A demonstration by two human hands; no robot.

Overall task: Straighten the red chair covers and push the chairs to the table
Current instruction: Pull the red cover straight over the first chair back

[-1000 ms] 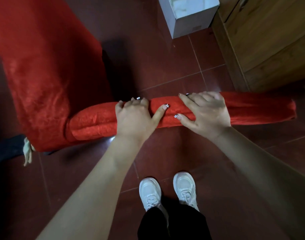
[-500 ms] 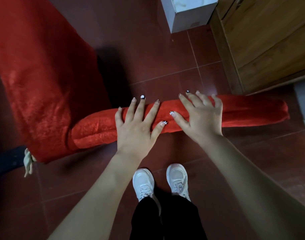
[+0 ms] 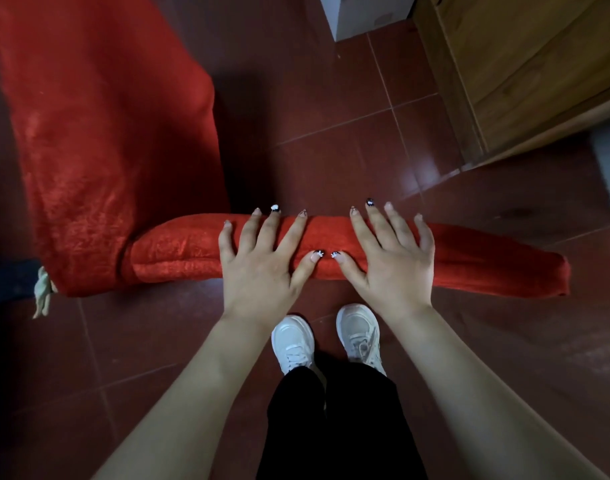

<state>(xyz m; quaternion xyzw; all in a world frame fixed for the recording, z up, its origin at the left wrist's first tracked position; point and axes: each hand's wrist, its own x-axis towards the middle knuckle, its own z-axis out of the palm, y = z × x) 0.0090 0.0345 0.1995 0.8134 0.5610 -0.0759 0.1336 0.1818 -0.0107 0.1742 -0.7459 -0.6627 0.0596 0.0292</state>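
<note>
1. The red chair cover (image 3: 487,268) lies over what seems to be the top rail of a chair back. It runs left to right across the middle of the view, just beyond the person's white shoes (image 3: 293,341).
2. The left hand (image 3: 262,258) and the right hand (image 3: 390,258) rest side by side on the middle of that rail, with their thumbs nearly touching. Their fingers are straight and spread, lying flat over the fabric. Neither hand clasps or pinches anything.
3. The cover looks fairly smooth under the palms, with soft creases towards its left end. There it meets a large red drape (image 3: 106,133) hanging at the left (another covered chair or the table's cloth, I cannot tell which). A pale cloth tie (image 3: 42,296) dangles at that drape's near corner.
4. No table is clearly in view, so the push appears not yet done.
5. What could go wrong:
   - Flat palms may slide the fabric over the rail instead of moving the chair, rucking up the cover.
   - Uneven pressure from the two hands could swing the chair, driving its left end into the drape.
   - On the glossy tiled floor (image 3: 331,150) the legs may skid suddenly.
   - A push veering right could head for the wooden cabinet (image 3: 521,81) or the white box (image 3: 365,12), both far off.
</note>
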